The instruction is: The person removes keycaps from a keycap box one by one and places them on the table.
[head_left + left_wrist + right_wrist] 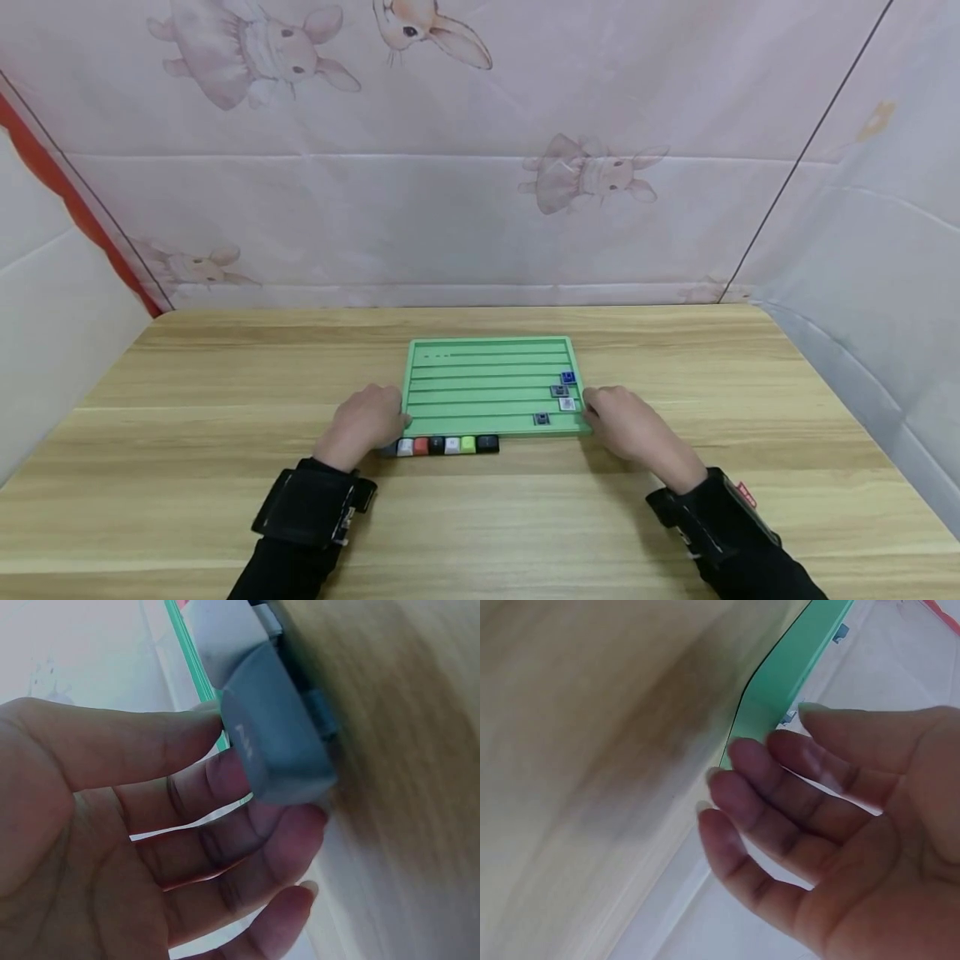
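A green tray [480, 397] with raised horizontal ridges lies flat on the wooden table. My left hand [366, 421] grips its left edge near the front corner, the thumb over the rim. In the left wrist view, a grey keycap [281, 735] and a white keycap [225, 637] sit right beside those fingers. On the opposite side, my right hand [628, 421] holds the tray's right edge; the right wrist view shows the thumb at the rim and curled fingers along the green side wall [772, 682]. Several small square pieces, including a white one [567, 404], sit in the tray's right part.
Along the tray's front edge runs a row of keycaps, among them a red one [421, 446], a lime green one [468, 444] and a wider black one [487, 443]. The wooden table [480, 525] meets a rabbit-printed cloth [420, 217] at the back.
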{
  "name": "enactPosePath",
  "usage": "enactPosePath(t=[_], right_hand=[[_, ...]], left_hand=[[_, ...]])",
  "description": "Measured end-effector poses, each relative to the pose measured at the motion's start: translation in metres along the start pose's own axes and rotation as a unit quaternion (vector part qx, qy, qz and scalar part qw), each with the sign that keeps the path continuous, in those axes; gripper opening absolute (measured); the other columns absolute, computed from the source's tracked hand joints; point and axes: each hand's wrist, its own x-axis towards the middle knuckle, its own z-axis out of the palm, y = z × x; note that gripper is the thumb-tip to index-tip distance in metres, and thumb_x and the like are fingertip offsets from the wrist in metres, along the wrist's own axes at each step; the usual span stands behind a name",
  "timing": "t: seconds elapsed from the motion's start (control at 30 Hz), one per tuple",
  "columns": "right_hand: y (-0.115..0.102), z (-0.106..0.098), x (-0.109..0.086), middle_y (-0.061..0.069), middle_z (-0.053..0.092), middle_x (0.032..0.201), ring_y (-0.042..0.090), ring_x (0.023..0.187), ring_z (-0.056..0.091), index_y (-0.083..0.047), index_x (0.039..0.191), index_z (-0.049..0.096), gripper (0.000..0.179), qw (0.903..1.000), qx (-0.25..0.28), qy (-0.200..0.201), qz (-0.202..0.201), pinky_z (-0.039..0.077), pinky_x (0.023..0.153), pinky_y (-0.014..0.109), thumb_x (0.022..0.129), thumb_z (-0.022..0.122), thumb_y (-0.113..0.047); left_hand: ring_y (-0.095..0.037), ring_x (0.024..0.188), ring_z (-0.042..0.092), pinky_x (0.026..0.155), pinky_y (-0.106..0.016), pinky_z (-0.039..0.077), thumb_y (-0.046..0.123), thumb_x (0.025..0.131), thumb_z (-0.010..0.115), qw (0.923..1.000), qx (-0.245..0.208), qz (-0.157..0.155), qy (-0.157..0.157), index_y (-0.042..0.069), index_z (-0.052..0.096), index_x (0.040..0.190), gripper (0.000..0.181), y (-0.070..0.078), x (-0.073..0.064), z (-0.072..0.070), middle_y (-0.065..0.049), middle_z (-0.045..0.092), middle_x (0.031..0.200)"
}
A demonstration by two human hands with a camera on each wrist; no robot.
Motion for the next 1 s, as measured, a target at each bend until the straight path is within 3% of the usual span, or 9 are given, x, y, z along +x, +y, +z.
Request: enactPosePath(t=[0.43,1.0], right_hand=[[-0.002,0.003,0.003,0.003,0.056,0.068,0.01,0.052,0.042,-0.001,0.084,0.058,0.003,0.9984,-0.004,0.039,-0.04,0.039,0.045,0.024,0.083,0.059,-0.004],[-0.021,-0.007,0.008,0.002,0.055,0.07,0.012,0.058,0.044,-0.004,0.08,0.058,0.004,0.9988,-0.017,0.013,-0.045,0.043,0.052,0.028,0.082,0.061,-0.006]], left_hand=[[-0.019,0.052,0.045,0.046,-0.027,0.033,0.02,0.088,0.055,1.0,0.001,0.003,0.0,0.005,0.054,0.069,0.024,0.0,0.0,0.0,-0.007,0.046,0.06],[-0.019,0.052,0.045,0.045,-0.027,0.033,0.019,0.088,0.056,1.0,-0.002,-0.002,0.005,0.005,0.054,0.07,0.023,0.0,0.002,0.001,-0.007,0.047,0.06]])
